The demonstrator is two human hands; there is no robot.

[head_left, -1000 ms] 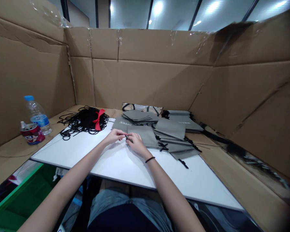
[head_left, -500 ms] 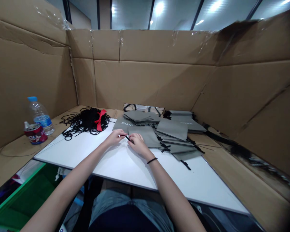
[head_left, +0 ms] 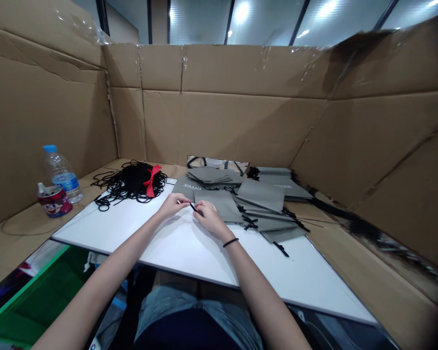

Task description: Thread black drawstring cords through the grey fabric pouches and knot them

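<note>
Over the white board, my left hand (head_left: 174,205) pinches one end of a short black cord (head_left: 193,207). The fingers of my right hand (head_left: 209,216) are closed on the cord's other end, so it runs slantwise between the two hands. Just behind my right hand lies a grey pouch (head_left: 222,206), flat on the board. Further right, a spread stack of grey pouches (head_left: 261,195) with black cord ends overlaps it. Beyond my left hand sits a tangled bundle of black cords (head_left: 131,179) tied with a red ribbon (head_left: 152,181).
A water bottle (head_left: 63,175) and a red cup (head_left: 54,201) stand at the left. More grey pouches (head_left: 275,177) lie at the back right. One loose black cord piece (head_left: 281,249) rests on the white board (head_left: 306,277). Cardboard walls (head_left: 233,116) enclose the table; a green bin (head_left: 40,296) is below left.
Both hands stay in nearly the same place. The stretch of black cord showing between them sits at a slightly different angle, and my left fingers have shifted a little.
</note>
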